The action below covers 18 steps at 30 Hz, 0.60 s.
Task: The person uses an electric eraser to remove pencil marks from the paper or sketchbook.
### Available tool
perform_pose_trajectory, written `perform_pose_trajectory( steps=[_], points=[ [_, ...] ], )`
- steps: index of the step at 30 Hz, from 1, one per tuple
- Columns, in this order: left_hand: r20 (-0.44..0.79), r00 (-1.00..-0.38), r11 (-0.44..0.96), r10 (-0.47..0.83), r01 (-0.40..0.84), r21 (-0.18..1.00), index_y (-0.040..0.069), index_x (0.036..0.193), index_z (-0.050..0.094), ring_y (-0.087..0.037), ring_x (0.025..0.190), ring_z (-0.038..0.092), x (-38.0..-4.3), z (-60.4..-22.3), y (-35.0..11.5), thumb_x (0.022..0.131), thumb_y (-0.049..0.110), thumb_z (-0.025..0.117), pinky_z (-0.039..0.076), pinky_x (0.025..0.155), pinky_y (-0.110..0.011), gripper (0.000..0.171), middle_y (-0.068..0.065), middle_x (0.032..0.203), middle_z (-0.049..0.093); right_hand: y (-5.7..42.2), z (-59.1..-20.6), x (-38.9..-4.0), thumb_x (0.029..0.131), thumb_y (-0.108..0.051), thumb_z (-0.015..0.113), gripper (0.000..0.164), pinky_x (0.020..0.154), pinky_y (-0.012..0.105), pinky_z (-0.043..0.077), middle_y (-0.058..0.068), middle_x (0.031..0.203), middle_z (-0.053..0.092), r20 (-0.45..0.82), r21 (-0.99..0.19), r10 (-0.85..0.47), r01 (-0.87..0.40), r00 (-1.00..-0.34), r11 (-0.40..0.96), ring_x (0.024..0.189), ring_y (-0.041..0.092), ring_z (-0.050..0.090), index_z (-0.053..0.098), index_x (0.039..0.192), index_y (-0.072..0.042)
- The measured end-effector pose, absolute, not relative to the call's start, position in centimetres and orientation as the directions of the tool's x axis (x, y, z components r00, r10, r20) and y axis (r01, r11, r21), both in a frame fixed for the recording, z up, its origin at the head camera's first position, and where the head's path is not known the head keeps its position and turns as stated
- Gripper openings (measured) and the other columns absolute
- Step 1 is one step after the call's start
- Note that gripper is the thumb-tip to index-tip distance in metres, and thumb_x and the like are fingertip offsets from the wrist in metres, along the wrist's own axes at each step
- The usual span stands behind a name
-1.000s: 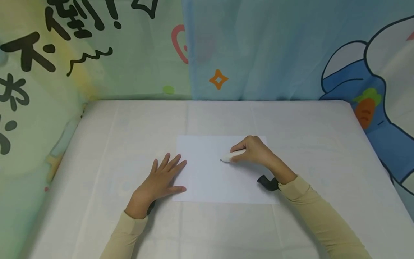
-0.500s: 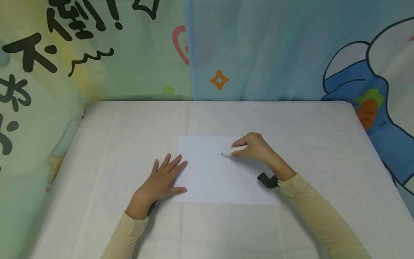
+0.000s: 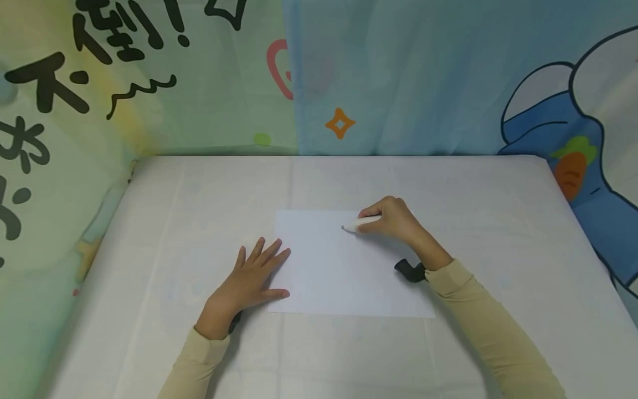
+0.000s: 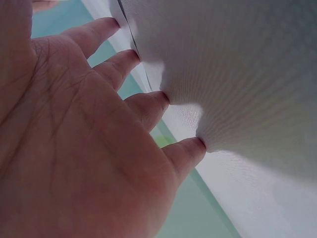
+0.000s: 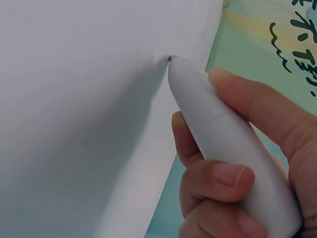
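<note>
A white sheet of paper (image 3: 319, 266) lies on the table, its edges faint against the white cloth. My right hand (image 3: 396, 221) grips a thick white pen-shaped tool (image 3: 366, 223), its small dark tip at the paper's surface, towards the far edge. In the right wrist view, thumb and fingers curl round the tool's smooth body (image 5: 237, 144); no line on the paper can be made out. My left hand (image 3: 249, 285) rests with spread fingers at the sheet's left edge. The left wrist view shows its fingertips (image 4: 161, 99) touching the white surface.
White cloth (image 3: 209, 194) covers the table. Printed curtains (image 3: 423, 72) rise behind its far edge and along the left side. A black strap piece (image 3: 411, 270) sticks out near the right wrist, above the paper.
My right hand has moved steadily away from me with the white pen-shaped tool, its tip tracing towards the paper's far edge. The left hand stays in place.
</note>
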<state>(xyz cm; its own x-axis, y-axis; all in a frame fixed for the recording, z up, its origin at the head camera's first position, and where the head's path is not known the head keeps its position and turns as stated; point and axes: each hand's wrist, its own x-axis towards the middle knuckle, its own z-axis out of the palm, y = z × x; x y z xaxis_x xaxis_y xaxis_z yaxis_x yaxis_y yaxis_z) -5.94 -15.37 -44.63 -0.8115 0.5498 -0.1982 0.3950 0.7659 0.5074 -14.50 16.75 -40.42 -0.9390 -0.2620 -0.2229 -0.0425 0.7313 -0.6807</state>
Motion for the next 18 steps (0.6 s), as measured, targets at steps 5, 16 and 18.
perform_pose_trajectory(
  steps=[5,16,18],
  points=[
    [-0.193,-0.813,0.766,0.549,0.399,0.504,0.011,0.152,0.034,-0.041,0.148,0.006,-5.96,-44.5,-15.36,0.088,0.043,0.069,0.003,0.114,-0.067,0.08,-0.014,0.161,0.022,16.8,-40.23,-14.49,0.078,-0.012,0.081,0.032,0.069,0.026,0.047,0.024,0.113,0.068,-0.251,-0.672,-0.271,-0.035,-0.929,0.74,0.104,0.037,0.063,0.074,0.105,0.003],
    [-0.196,-0.809,0.759,0.554,0.395,0.517,0.01,0.152,0.034,-0.042,0.148,0.006,-5.97,-44.49,-15.36,0.088,0.044,0.069,0.003,0.113,-0.067,0.081,-0.015,0.161,0.022,16.84,-40.42,-14.72,0.079,-0.013,0.081,0.033,0.073,0.03,0.049,0.024,0.116,0.067,-0.269,-0.662,-0.237,0.001,-0.933,0.75,0.101,0.036,0.063,0.074,0.107,0.002],
    [-0.196,-0.809,0.76,0.554,0.396,0.516,0.01,0.152,0.034,-0.042,0.148,0.006,-5.97,-44.48,-15.32,0.088,0.044,0.069,0.003,0.113,-0.067,0.081,-0.014,0.161,0.022,16.88,-40.42,-14.67,0.079,-0.013,0.081,0.033,0.072,0.03,0.048,0.024,0.115,0.067,-0.279,-0.659,-0.236,0.007,-0.931,0.752,0.101,0.035,0.063,0.074,0.107,0.002]
  ],
)
